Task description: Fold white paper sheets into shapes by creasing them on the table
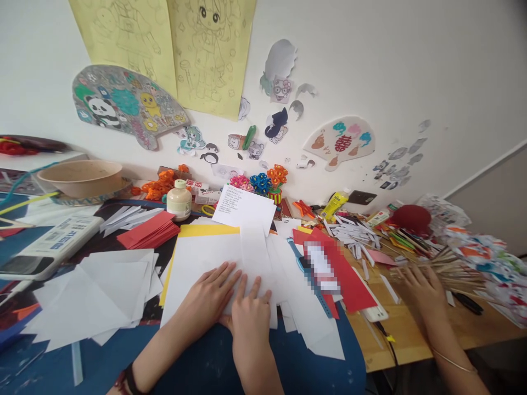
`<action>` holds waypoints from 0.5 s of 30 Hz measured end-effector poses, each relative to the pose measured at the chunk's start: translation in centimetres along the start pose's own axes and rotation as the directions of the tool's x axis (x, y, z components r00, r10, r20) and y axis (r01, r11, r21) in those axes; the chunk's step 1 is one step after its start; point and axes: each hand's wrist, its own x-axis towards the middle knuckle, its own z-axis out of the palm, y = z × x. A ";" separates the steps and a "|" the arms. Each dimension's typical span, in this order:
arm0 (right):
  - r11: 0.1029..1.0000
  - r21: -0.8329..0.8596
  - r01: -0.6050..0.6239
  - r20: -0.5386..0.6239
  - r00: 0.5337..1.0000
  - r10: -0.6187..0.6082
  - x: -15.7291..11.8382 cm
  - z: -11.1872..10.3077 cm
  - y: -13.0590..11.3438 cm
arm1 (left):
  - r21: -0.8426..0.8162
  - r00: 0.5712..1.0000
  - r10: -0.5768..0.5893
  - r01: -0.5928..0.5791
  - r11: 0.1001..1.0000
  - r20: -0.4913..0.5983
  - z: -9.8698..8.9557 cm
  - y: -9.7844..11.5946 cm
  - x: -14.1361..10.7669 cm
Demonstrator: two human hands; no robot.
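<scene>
My left hand (212, 291) lies flat on a white paper sheet (193, 258), fingers stretched out and a dark band at the wrist. Close beside it, my right hand (251, 315) presses down with its fingers spread. A narrow white paper strip (253, 249) runs from under the right fingertips toward a card with handwriting (242, 208). Yellow paper (212, 229) shows beneath the white sheet. Whether either thumb pinches a paper edge is hidden.
Loose white squares (90, 296) lie left, with red paper (150, 230) and a glue bottle (179, 200) behind. To the right are a blue watch strap (298, 255), a red envelope (341, 269) and paper scraps (354, 233). Another person's hand (422, 291) rests near thin sticks (448, 269).
</scene>
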 end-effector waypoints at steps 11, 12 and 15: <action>0.994 -0.104 0.041 -0.052 0.998 -0.047 -1.1 -0.3 1.0 | 0.002 1.000 -0.002 0.002 1.000 0.015 0.1 -0.2 -0.2; 0.994 -0.100 0.038 -0.033 0.999 -0.042 -1.1 -0.3 1.1 | -0.004 1.000 -0.005 0.005 1.000 0.011 0.1 -0.2 -0.2; 0.995 -0.092 0.037 0.002 0.999 -0.037 -1.1 -0.4 1.3 | -0.026 1.000 -0.005 0.005 1.000 0.008 0.3 -0.3 -0.3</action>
